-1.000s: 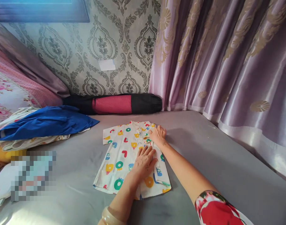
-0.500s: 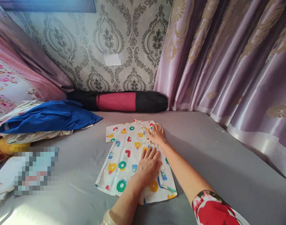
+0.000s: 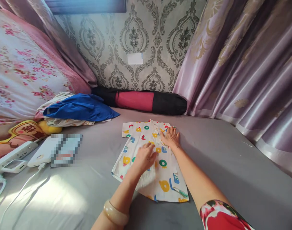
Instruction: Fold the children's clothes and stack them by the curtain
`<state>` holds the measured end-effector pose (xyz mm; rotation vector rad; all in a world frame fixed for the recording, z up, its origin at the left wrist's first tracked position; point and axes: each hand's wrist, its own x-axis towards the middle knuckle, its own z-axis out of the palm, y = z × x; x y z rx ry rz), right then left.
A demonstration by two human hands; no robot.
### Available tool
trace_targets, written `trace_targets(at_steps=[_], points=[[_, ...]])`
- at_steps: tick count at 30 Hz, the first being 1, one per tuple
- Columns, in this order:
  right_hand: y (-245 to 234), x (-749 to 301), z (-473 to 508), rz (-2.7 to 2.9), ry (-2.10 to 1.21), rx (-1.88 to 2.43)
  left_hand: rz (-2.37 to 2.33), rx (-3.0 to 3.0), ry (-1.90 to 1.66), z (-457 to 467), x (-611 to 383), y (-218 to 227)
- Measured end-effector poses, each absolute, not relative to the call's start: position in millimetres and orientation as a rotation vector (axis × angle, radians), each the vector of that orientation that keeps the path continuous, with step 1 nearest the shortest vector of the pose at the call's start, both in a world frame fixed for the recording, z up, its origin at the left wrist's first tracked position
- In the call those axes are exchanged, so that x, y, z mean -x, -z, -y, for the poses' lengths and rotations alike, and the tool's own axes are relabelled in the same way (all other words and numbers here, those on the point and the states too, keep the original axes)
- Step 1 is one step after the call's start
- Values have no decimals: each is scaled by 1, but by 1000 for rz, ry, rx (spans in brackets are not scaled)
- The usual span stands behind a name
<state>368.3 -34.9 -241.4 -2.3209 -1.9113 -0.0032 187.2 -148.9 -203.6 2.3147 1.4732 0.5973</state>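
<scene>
A white short-sleeved shirt point(image 3: 149, 174) printed with coloured letters lies spread on the grey bed sheet, collar pointing away from me. My right hand point(image 3: 171, 137) rests flat on its upper right part, near the shoulder and sleeve, fingers spread. Over the middle of the shirt is my left hand point(image 3: 146, 156), fingers stretched out and slightly bent, holding nothing. Whether the left fingertips touch the cloth is unclear. The right sleeve is partly covered by my right hand, and the left forearm hides part of the lower left side.
Beyond the shirt lies a black and red rolled bag point(image 3: 136, 101) against the wall. At left are a blue garment point(image 3: 76, 108) on a pile of cloth, a yellow cushion point(image 3: 21, 132), a power strip point(image 3: 21, 151) and a white device point(image 3: 44, 151) with a cable. Curtains point(image 3: 232, 73) hang at right.
The view has turned left, showing more of the power strip and cushion. My left hand has shifted left across the shirt from its right half. My right hand stays near the shoulder.
</scene>
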Motion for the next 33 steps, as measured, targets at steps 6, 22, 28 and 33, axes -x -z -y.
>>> trace_targets(at_steps=[6,22,28,33], points=[[236,-367,33,1947,-78,2380,-2267,-1943,-496,147,-126,195],[170,-262,8,2201,-288,2017,-2203,-1581,-415,143,-93,193],[174,-170,10,2314,-496,1844,-2091,-1486,-484,140,-84,190],[179,-135,13,2334,-528,1902,-2043,-1472,-489,140,-80,184]])
